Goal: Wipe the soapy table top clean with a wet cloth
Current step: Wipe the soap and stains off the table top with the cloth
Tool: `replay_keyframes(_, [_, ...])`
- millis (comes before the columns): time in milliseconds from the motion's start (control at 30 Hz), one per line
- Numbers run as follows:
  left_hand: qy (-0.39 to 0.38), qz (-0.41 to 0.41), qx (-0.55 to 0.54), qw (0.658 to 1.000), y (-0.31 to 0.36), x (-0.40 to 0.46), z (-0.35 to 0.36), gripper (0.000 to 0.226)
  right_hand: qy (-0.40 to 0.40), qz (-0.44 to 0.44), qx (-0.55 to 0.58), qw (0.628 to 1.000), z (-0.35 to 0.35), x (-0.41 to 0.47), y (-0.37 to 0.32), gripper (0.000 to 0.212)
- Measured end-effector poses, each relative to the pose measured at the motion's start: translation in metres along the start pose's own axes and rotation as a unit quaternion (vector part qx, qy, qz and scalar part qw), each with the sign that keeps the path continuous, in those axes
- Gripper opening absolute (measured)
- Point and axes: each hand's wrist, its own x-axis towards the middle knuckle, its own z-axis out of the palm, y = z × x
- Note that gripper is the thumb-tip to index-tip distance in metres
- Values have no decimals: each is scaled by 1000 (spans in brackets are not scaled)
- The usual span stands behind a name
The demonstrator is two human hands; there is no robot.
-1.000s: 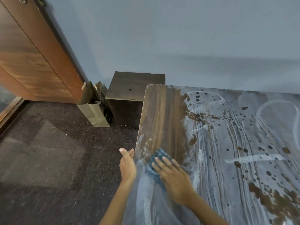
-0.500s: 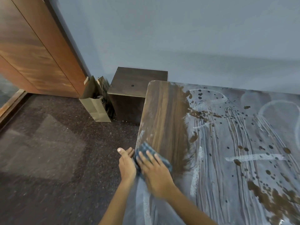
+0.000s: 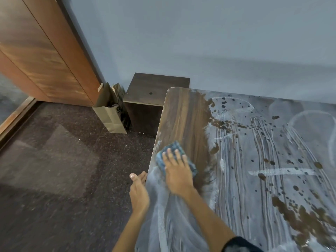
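Now one blue cloth (image 3: pixel 175 155) under the flat-fingered right hand (image 3: pixel 177 171), left hand (image 3: pixel 138 192) loosely uncurled beside one soapy table top (image 3: pixel 254 179).

Blue cloth (image 3: pixel 174 148) on dark wood-grain table top (image 3: pixel 185 113) streaked with whitish-grey soap (image 3: pixel 254 160).

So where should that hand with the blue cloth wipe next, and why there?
Probably toward the person, down the table's left edge. The right hand presses the blue cloth flat where the clean wood strip ends, and soapy film covers the table top just below it. The left hand waits at the edge, perhaps to catch the suds.
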Motion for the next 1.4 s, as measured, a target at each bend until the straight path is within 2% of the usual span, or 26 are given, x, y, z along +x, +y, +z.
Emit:
replay_keyframes(100, [8,-4,-3,1000,2,-1,0,71,-42,-112,-28,992,20,-48,-18,58])
replay_keyframes(200, [8,7,-2,1000,2,-6,0,74,-94,-134,-28,986,22,-110,-2,56])
replay_keyframes(267, [10,14,2,1000,3,-11,-1,76,-64,-99,-10,993,20,-129,23,59])
replay_keyframes(333, [14,15,1,1000,1,-17,-4,77,-29,-22,-9,999,15,-118,49,57])
replay_keyframes(433, [13,9,-1,1000,-1,-23,-10,78,-3,47,-9,999,-1,-56,68,53])
replay_keyframes(533, [8,9,0,1000,-3,-26,-16,87,-5,75,-2,997,-16,17,51,58])
replay_keyframes(633, [3,-3,-4,1000,-3,-25,-20,91,-22,41,-9,999,-22,55,18,58])
replay_keyframes(700, [3,-20,-16,1000,-3,-23,-22,86,-32,-17,-19,999,-18,49,-5,57])
replay_keyframes(833, [20,-37,-20,999,-5,-20,-23,83,-27,-180,-29,983,14,-24,-22,54])
replay_keyframes(967, [20,-68,-45,996,-9,-23,-29,94,-51,-203,-35,977,28,-112,12,60])
replay_keyframes(1000, [18,-75,-47,996,-10,-24,-31,96,-31,-188,-33,981,25,-122,26,62])
replay_keyframes(1067, [20,-81,-50,995,-13,-28,-33,96,-12,-101,-47,994,17,-115,57,63])
replay_keyframes(1167, [26,-73,-47,996,-13,-32,-34,88,8,23,-48,999,-6,-64,75,54])
replay_keyframes(1267, [32,-70,-40,996,-12,-36,-34,83,-4,46,-27,999,-11,-22,45,61])
replay_keyframes(1333, [34,-72,-44,996,-12,-37,-34,83,-3,-7,-16,1000,-4,-24,7,59])
replay_keyframes(1400, [36,-77,-52,995,-12,-36,-36,84,-22,-115,-19,993,11,-55,-21,59])
